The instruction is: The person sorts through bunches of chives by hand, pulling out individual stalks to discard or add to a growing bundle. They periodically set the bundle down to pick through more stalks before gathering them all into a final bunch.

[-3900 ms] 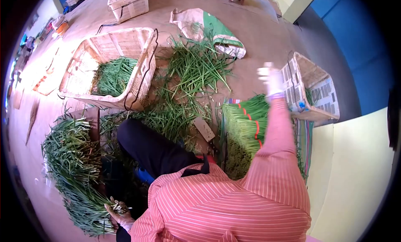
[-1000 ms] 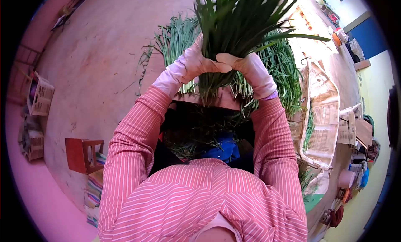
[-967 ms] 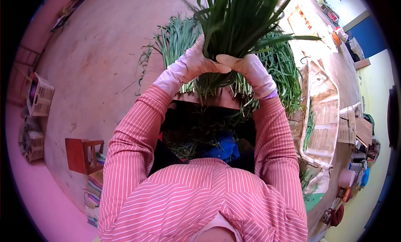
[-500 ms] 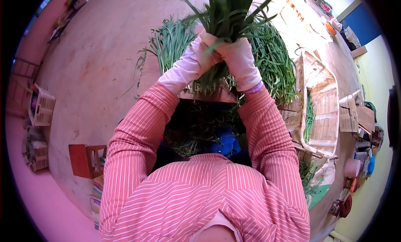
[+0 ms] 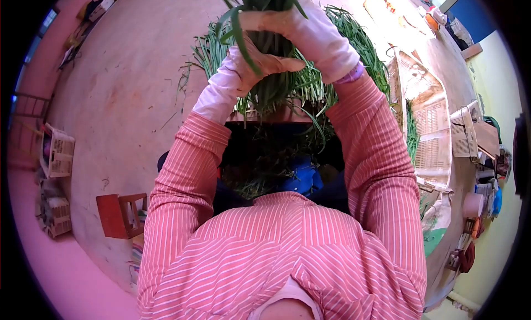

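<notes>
A thick upright bunch of garlic chives rises in front of me, its leafy tops cut off by the upper edge of the view. My left hand, in a pale glove or sleeve cover, curls round the lower part with the thumb across the front. Higher up, my right hand wraps the same bunch from the right. The stem ends hang over the near edge of a low table. More chives lie on it, a pile on the left and a larger pile on the right.
Right of the table stands a long pale plastic basket with some chives inside. Loose trimmings lie below the table near a blue item. A red stool and white crates are on the left.
My hands have moved apart along the bunch, the right one now higher than the left. The bunch has shifted left, uncovering more of the chives on the table.
</notes>
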The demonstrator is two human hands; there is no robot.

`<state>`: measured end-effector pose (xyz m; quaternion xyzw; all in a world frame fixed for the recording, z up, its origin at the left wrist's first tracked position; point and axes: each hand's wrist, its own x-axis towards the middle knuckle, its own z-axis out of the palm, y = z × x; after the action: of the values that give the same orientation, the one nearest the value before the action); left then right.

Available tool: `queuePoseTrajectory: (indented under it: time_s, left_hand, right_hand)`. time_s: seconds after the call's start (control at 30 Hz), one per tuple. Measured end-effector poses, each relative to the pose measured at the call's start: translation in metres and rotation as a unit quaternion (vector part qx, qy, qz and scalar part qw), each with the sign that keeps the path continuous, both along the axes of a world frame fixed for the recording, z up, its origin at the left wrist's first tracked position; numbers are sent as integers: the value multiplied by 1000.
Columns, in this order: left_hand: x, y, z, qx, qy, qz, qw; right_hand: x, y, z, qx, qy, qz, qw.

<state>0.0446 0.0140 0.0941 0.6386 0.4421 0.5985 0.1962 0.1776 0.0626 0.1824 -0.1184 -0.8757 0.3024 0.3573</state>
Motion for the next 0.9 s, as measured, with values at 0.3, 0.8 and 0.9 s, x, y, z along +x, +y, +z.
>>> queuePoseTrajectory:
  time_s: [0.3,0.8,0.9]
  left_hand:
    - [-33,7,-85,96,4,90,991]
    - [-81,-108,-20,-43,-293,196,935]
    - [-73,-127,13,-62,-482,244,839]
  right_hand:
    - [-29,-55,10,-298,117,167,932]
    - [17,-95,-147,-316,-406,-212,831]
    - [44,-90,-203,-449,-279,-174,831]
